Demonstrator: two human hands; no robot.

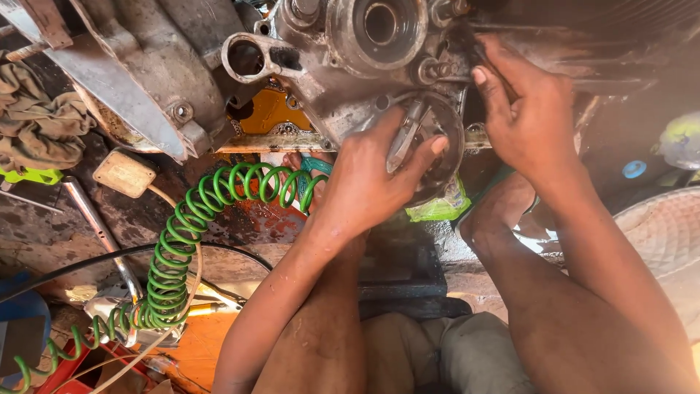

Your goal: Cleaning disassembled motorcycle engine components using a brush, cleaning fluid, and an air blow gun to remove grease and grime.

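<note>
A grimy metal engine block [343, 66] fills the top of the head view, with a round opening [379, 25] and a circular pulley [441, 135] low on its face. My left hand [372, 175] grips metal pliers [405, 135], their jaws pointing up against the pulley. My right hand [521, 109] rests on the block to the right, fingers pressed against a dark part near the upper edge; I cannot tell if it holds anything. My knees and legs show below.
A coiled green air hose [182, 241] runs from the engine down to the lower left. A metal bar [98, 230], a small tan box [125, 173], black cable, a rag [36, 117] and a woven white surface [667, 233] lie around.
</note>
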